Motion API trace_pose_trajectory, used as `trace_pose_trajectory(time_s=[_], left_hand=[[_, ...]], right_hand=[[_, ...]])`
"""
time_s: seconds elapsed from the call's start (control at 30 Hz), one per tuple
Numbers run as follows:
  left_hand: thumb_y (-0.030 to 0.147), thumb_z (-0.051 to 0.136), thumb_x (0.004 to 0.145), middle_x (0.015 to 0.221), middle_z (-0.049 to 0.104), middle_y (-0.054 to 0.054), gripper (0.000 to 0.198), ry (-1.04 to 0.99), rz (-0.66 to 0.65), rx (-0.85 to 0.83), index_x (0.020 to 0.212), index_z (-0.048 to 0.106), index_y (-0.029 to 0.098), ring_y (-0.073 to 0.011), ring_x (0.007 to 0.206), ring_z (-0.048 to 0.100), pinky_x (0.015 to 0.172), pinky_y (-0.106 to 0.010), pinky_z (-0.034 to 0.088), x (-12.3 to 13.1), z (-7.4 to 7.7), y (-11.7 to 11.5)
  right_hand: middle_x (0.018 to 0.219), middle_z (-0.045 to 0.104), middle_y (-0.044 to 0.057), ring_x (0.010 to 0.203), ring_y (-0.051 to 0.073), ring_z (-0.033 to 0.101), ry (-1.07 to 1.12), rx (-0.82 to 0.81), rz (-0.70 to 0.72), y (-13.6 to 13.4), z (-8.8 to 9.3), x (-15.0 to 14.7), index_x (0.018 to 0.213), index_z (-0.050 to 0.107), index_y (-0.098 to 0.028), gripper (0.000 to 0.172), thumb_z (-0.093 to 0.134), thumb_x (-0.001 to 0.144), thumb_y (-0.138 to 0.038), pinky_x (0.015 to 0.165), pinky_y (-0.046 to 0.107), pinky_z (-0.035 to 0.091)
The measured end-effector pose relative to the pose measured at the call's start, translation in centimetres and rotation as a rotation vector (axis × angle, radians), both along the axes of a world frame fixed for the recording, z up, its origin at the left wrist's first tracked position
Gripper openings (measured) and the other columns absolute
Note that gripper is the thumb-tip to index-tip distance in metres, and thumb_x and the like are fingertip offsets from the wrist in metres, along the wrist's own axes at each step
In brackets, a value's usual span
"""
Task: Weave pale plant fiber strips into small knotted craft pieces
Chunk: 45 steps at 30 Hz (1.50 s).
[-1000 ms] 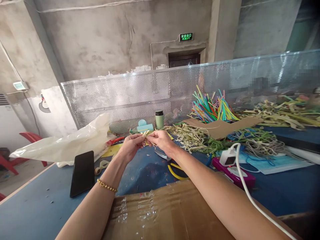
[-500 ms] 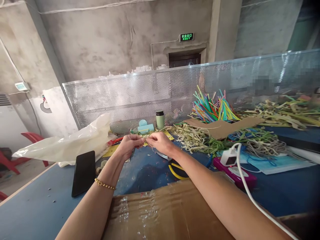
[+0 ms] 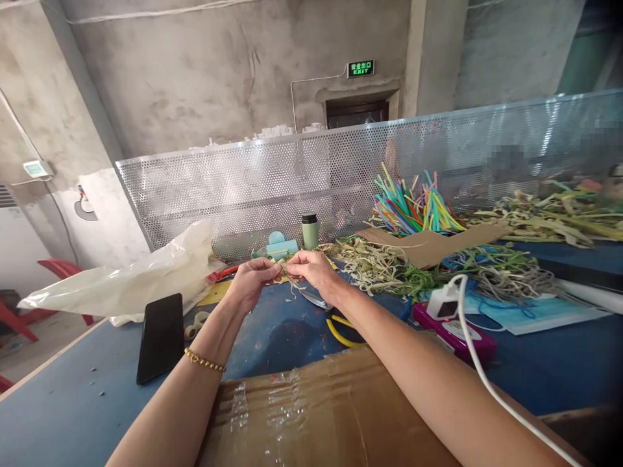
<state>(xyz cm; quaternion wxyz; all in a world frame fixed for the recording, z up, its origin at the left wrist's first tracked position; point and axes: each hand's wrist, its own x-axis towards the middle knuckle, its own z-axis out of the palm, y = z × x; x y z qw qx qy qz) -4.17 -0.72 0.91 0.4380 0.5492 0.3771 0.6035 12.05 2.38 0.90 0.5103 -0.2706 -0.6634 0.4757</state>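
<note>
My left hand [image 3: 250, 282] and my right hand [image 3: 314, 272] are lifted a little above the blue table [image 3: 73, 402], close together, and both pinch the same pale strip [image 3: 287, 271] with thumb and first fingers closed narrow on it. The strip is very small in the view. Its long axis runs about from 9 o'clock to 3 o'clock, so it leaves my left hand toward 3 o'clock and my right hand toward 9 o'clock. Some thin loose ends hang from it toward 6 o'clock. Both hands are equally near to it, and I cannot tell which one grips harder. From my hands at 6 o'clock there is a cardboard box [image 3: 316, 415], touching my forearms. Its taped flap is closed, so what is inside is hidden. At 8 o'clock a black phone [image 3: 159, 337] lies flat, and at 9 o'clock a pale plastic bag [image 3: 146, 275] lies on its side; I cannot see its contents. At 12 o'clock, near the perforated metal screen [image 3: 243, 188], a green cup [image 3: 310, 231] stands upright with its lid on. A heap of pale strips [image 3: 370, 263] is at 3 o'clock, and coloured strips [image 3: 413, 211] are behind it at 2 o'clock. A tool with yellow handles [image 3: 341, 331] lies at 5 o'clock under my right forearm.
</note>
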Motion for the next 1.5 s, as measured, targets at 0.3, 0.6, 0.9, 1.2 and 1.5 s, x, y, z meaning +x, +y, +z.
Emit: trace_pose_trajectory(time_s=[0.3,0.6,0.9,1.2,1.5], left_hand=[[0.031,0.088,0.052,0.056,0.061,-0.004,0.028,-0.022,0.023,-0.029,0.057,0.068,0.013,-0.0108,0.055,0.052,0.056,-0.025,0.038,-0.1,-0.9,0.7],[0.031,0.084,0.059,0.069,0.069,-0.009,0.023,0.05,-0.039,-0.058,0.069,0.076,0.012,-0.0132,0.06,0.058,0.058,-0.026,0.042,-0.4,-0.4,0.3],[0.027,0.084,0.06,0.071,0.071,-0.009,0.021,0.103,0.015,-0.015,0.073,0.076,0.013,-0.0141,0.061,0.06,0.062,-0.027,0.046,0.0,-0.4,0.2],[0.028,0.08,0.058,0.059,0.064,-0.003,0.019,0.155,0.095,0.04,0.065,0.071,0.012,-0.0103,0.055,0.053,0.056,-0.024,0.039,0.5,0.0,-0.2],[0.025,0.073,0.062,0.051,0.055,-0.001,0.017,0.365,0.096,0.117,0.052,0.063,0.015,-0.0096,0.051,0.044,0.051,-0.025,0.033,0.0,0.2,-0.3]], right_hand=[[0.054,0.055,-0.003,0.053,0.009,0.047,-0.044,0.004,-0.03,0.1,-1.2,-1.0,0.059,0.055,-0.017,0.016,0.068,0.068,-0.021,0.055,0.024,0.039],[0.056,0.059,-0.001,0.055,0.011,0.054,-0.142,0.1,-0.04,0.8,-0.9,0.0,0.064,0.057,-0.016,0.015,0.067,0.075,-0.02,0.056,0.024,0.042],[0.058,0.06,-0.001,0.054,0.012,0.054,-0.199,0.121,-0.111,0.9,-1.0,-0.4,0.067,0.056,-0.016,0.018,0.072,0.071,-0.025,0.051,0.023,0.039],[0.055,0.053,-0.003,0.052,0.009,0.046,-0.242,0.234,-0.091,1.0,-1.1,-0.2,0.06,0.051,-0.017,0.02,0.063,0.076,-0.022,0.049,0.022,0.032],[0.055,0.052,-0.004,0.055,0.009,0.045,-0.482,0.413,-0.23,0.4,-0.4,-0.4,0.063,0.058,-0.015,0.015,0.07,0.071,-0.012,0.054,0.023,0.03]])
